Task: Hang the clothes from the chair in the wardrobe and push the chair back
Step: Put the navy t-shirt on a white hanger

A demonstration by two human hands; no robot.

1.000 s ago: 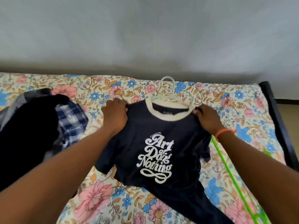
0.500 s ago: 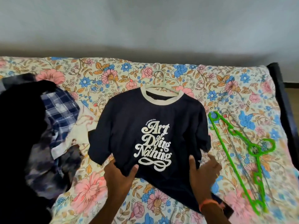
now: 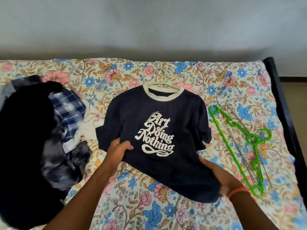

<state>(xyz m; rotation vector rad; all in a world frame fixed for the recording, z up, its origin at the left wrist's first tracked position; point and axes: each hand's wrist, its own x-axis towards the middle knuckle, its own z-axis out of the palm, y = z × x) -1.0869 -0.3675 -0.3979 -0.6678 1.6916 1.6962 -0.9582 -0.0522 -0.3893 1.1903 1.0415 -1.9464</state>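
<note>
Navy cotton with a cream neckband, the T-shirt (image 3: 154, 130) lies face up on the floral bedsheet (image 3: 116, 80), already threaded on a pale hanger (image 3: 162, 77) whose hook points toward the wall. The left hand (image 3: 120, 147) pinches the shirt's lower left side with curled fingers, and the right hand (image 3: 216, 173) lies on the lower right hem; it is blurred, so I cannot tell whether it grips or only presses the cloth. Judging from this, the step is smoothing the body straight on the hanger before lifting it: draw both sides down evenly so the neckband stays centred on the hook, then take the hook itself, not the cloth. A pile of other clothes (image 3: 41, 130) sits just left of the shirt, and a green hanger (image 3: 239, 143) crossing some wire hangers (image 3: 240, 128) lies just right of it, so lifting straight up looks safest. The bed's dark frame (image 3: 282, 103) bounds the right edge. Neither wardrobe nor chair is in view.
</note>
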